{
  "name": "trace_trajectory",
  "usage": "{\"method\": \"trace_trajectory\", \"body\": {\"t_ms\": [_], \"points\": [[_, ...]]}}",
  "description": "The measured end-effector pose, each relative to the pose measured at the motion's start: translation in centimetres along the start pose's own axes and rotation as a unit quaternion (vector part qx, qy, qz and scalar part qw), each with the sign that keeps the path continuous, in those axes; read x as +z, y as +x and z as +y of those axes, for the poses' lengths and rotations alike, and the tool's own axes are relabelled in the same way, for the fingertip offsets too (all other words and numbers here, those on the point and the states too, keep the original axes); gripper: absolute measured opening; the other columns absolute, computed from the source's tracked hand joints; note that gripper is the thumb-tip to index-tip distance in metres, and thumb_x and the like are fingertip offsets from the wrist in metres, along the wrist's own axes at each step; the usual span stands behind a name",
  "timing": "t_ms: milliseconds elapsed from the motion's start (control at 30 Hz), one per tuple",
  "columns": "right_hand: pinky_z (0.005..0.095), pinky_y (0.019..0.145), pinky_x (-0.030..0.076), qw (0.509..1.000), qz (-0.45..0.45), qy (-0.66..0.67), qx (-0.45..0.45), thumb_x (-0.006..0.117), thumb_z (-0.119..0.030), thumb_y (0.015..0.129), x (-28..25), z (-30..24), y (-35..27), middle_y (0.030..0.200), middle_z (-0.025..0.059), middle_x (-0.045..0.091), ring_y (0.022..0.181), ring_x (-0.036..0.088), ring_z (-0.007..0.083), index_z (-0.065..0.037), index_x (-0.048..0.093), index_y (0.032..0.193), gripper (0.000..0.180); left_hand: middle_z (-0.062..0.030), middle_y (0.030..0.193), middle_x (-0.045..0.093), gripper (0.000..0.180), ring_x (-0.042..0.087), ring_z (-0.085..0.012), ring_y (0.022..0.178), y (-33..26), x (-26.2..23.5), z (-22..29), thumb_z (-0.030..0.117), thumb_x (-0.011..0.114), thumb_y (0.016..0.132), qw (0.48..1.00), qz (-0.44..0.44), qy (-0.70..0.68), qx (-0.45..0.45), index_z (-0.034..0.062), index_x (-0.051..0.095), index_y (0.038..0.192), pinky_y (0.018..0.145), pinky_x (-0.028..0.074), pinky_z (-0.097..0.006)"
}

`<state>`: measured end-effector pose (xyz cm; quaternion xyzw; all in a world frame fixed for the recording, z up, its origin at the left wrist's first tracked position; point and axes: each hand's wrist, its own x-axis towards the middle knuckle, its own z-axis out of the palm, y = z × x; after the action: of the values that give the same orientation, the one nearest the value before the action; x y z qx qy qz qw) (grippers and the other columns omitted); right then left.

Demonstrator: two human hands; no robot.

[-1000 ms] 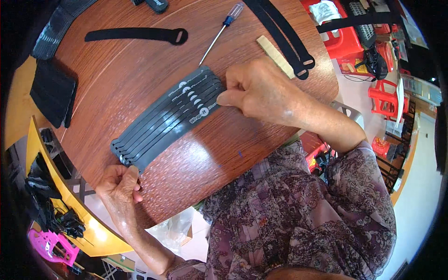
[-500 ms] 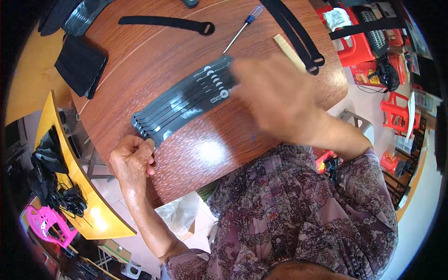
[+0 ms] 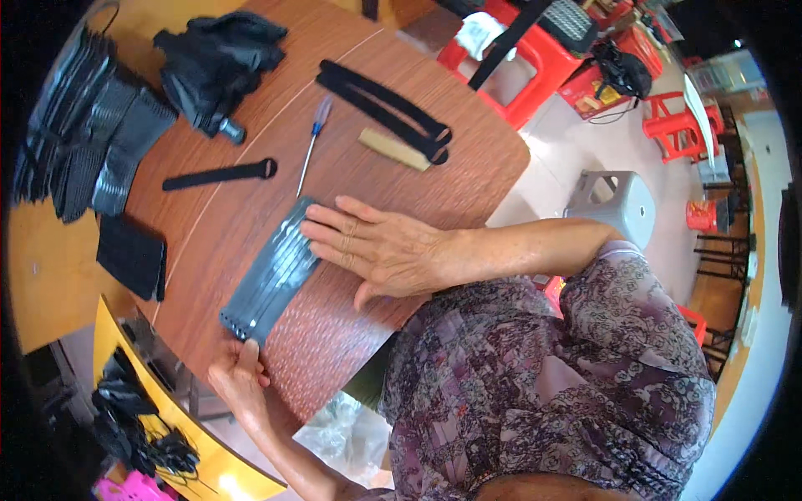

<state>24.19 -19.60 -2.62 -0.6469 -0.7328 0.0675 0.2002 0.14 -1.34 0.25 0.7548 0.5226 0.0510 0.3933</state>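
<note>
A fanned stack of glossy dark-grey plastic packets (image 3: pixel 271 271) lies slantwise on the brown wooden table (image 3: pixel 368 334), their overlapping edges making long lines. My left hand (image 3: pixel 240 377) pinches the near corner of the stack between thumb and fingers. Over the far end, my right hand (image 3: pixel 388 250) lies flat with fingers stretched out, the fingertips touching the packets. A screwdriver (image 3: pixel 316 129) with a blue-and-clear handle points its tip at the stack's far end. To the left of it is a single black strap (image 3: pixel 217 175) with a looped end.
Two black looped straps (image 3: pixel 380 104) and a tan strip (image 3: pixel 393 150) lie farther right. A black plastic bag (image 3: pixel 217 71), bundled black straps (image 3: pixel 83 134) and a black folded piece (image 3: pixel 131 257) occupy the left. A grey stool (image 3: pixel 614 209) stands beyond the table's right edge.
The view has turned, so the table appears shifted. My right hand, blurred and raised with curled fingers before, now lies flat on the packets' far end. My left hand keeps its pinch.
</note>
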Motion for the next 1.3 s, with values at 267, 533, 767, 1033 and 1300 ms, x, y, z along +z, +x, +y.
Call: {"method": "trace_trajectory", "body": {"t_ms": [267,533,767,1033,1300], "points": [[0.0388,0.072,0.041,0.946,0.27,-0.113,0.137,0.068,-0.006,0.07,-5.7,3.2,-4.5,0.102,0.0144,0.064,0.087,0.059,0.027,-0.001,0.063,0.094,0.026,-0.0049,0.053,0.049,0.014,0.047,-0.0138,0.044,-1.4,-0.1,-0.9,0.009,0.055,0.086,0.996,0.036,0.067,0.053,-0.0015,0.054,0.076,0.041,0.037,-0.028],[0.0359,0.07,0.04,0.943,0.28,-0.11,0.139,0.064,0.0,0.075,-7.8,5.4,-4.5,0.094,0.0104,0.065,0.078,0.058,0.0255,-0.002,0.065,0.092,0.017,-0.0086,0.061,0.057,0.009,0.049,-0.0111,0.055,-2.4,-0.3,3.1,0.006,0.055,0.084,0.964,0.145,0.114,0.191,-0.0026,0.057,0.081,0.051,0.041,-0.028],[0.035,0.068,0.041,0.918,0.344,-0.08,0.178,0.063,0.003,0.074,-7.9,7.0,-5.7,0.084,0.008,0.065,0.077,0.059,0.0257,-0.003,0.066,0.089,0.016,-0.0153,0.075,0.062,0.007,0.062,-0.0275,0.067,-1.9,4.0,11.0,0.004,0.064,0.08,0.942,0.052,0.086,0.32,0.0007,0.06,0.085,0.061,0.047,-0.035],[0.0374,0.074,0.043,0.933,0.292,-0.062,0.203,0.059,0.006,0.07,-7.4,7.0,-6.6,0.096,0.0085,0.065,0.087,0.058,0.0267,-0.006,0.066,0.095,0.028,-0.01,0.076,0.053,0.017,0.055,-0.0272,0.065,-1.5,10.9,17.4,0.012,0.066,0.076,0.786,0.049,0.21,0.58,0.0032,0.055,0.084,0.053,0.045,-0.035],[0.0394,0.078,0.038,0.954,0.256,-0.061,0.145,0.061,-0.001,0.062,-5.2,7.8,-5.0,0.106,0.0016,0.063,0.094,0.051,0.0245,-0.011,0.069,0.085,0.027,-0.0067,0.069,0.05,0.008,0.053,-0.0185,0.062,0.4,17.4,17.8,0.011,0.057,0.071,0.667,0.114,0.385,0.627,0.0033,0.055,0.073,0.047,0.044,-0.029]]}}
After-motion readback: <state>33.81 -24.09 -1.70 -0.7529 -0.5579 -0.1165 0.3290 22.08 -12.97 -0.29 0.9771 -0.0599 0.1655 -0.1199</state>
